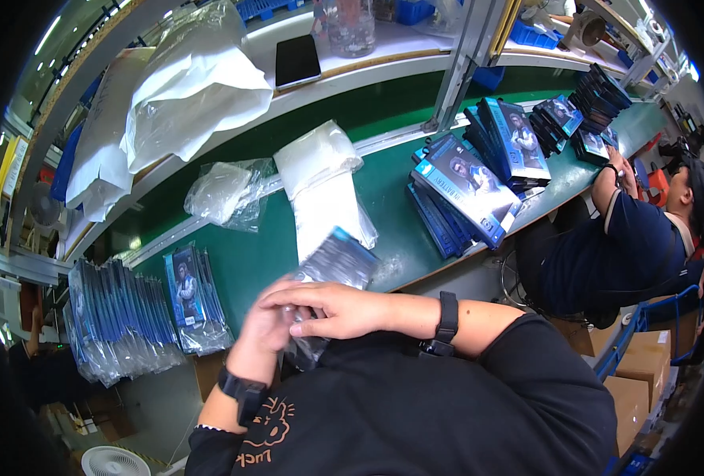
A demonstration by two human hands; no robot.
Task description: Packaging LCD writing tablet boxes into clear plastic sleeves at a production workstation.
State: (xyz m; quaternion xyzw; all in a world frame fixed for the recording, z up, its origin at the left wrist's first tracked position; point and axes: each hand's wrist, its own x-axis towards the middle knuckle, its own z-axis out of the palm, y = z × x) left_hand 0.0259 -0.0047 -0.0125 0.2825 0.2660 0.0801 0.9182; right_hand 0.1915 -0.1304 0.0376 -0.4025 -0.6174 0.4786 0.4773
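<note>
In front of my chest is a flat dark-blue box (339, 260) in a clear plastic bag, smeared by motion. The bag's loose end (307, 349) hangs below my hands. My left hand (269, 321), partly blurred, is closed at the left side of the bagged box, some of its fingers hidden. Crossing over it, my right hand (328, 309) has its fingers bent and its thumb underneath, closed on the bag. Just beyond lies a stack of clear plastic bags (320, 170) on the green table (249, 258).
Bagged boxes stand in a row (126, 317) at the left table edge. Unbagged blue boxes (467, 190) are piled on the right. A crumpled plastic bag (229, 193) lies at the back. A phone (297, 61) rests on the shelf. A co-worker (618, 254) sits at right.
</note>
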